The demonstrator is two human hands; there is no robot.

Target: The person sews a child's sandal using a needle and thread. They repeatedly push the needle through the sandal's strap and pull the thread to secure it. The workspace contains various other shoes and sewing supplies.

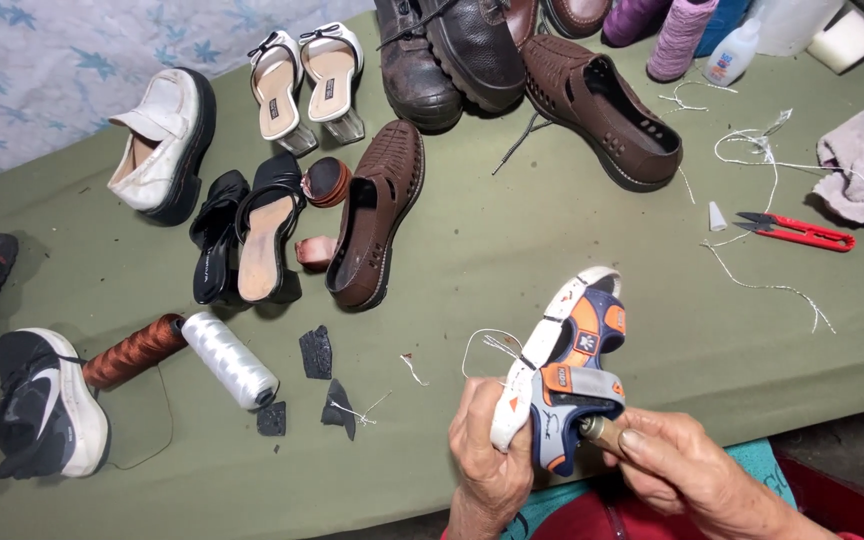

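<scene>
Child's sandal (567, 365), blue and orange, held sole-outward above the surface's near edge: left hand (490, 450) fingers wrap its heel to steady it, while right hand (687, 470) fingers pinch a brass-coloured tool (602, 432) against the strap.

Green-covered table (512, 250) with shoes, thread spools (230, 360), red snips (797, 231).

Upper frame: brown woven shoes (377, 215), white heeled sandals (307, 80) and red snips (800, 231); lower left, white (229, 359) and copper thread spools (134, 351) on the green tabletop (512, 250).
</scene>
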